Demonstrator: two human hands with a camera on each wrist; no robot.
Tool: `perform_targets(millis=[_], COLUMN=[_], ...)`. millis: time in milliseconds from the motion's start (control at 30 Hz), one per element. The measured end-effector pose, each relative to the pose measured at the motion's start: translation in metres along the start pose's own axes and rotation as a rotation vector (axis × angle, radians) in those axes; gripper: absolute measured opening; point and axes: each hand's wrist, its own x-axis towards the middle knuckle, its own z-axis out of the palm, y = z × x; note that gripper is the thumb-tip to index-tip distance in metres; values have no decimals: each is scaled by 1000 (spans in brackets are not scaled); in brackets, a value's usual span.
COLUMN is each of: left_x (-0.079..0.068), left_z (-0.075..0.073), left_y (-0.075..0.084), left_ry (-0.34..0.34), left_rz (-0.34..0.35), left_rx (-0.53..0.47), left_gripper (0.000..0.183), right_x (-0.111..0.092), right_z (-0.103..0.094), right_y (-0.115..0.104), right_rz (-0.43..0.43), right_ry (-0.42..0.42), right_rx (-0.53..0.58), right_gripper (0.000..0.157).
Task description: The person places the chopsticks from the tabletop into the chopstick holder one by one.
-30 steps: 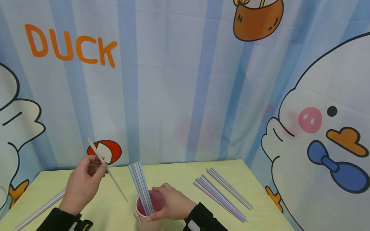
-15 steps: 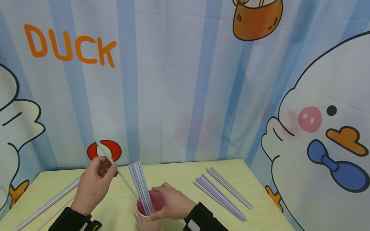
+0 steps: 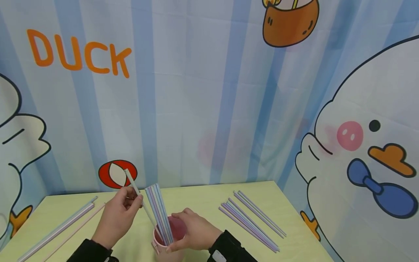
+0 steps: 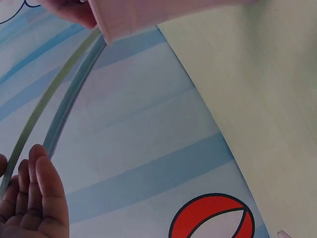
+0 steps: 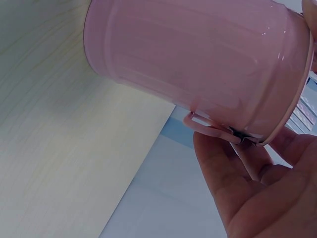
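Note:
My left hand (image 3: 118,213) pinches a pale, whitish straw (image 3: 148,211) between thumb and fingers. The straw leans to the right, and its lower end is inside a small pink pail (image 5: 198,54). A bundle of pastel straws (image 3: 159,214) stands tilted in that pail, just right of the held straw. My right hand (image 3: 196,231) grips the pail's rim, thumb in front, and in the right wrist view its fingers touch the side handle (image 5: 210,130). The left wrist view shows the held straw (image 4: 37,109) beside the bundle (image 4: 69,106).
Several lilac straws (image 3: 250,227) lie on the pale yellow table (image 3: 203,198) to the right. More straws (image 3: 57,231) lie on the left, partly behind my left hand and sleeve. A striped duck curtain (image 3: 196,109) hangs behind the table's back edge.
My left hand has moved right with the straw, whose lower end went from outside the pail to inside it. The straws lying at left are less covered. The right hand keeps its place.

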Motion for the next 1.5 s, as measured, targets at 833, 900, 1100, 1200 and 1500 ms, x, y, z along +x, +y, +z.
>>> perform_targets(millis=[833,900,1100,1200,1500], left_x=[-1,-2,-4,-5,-7], left_z=[31,33,37,39,40], left_y=[-17,-17,-17,-18,-22], left_ry=[-165,-176,-196,-198,-206], left_rz=[-69,-78,-95,-95,-81], left_rx=[91,88,77,71,93], left_gripper=[20,19,19,16,14], right_x=[-1,-1,-2,-1,-1], right_z=[-1,-1,-1,-1,-1], right_y=[0,0,0,0,-1], right_rz=[-24,-24,-28,-22,-11], right_ry=[2,2,3,5,-5], right_rx=[-11,-11,2,4,18], right_gripper=[86,86,85,85,84])
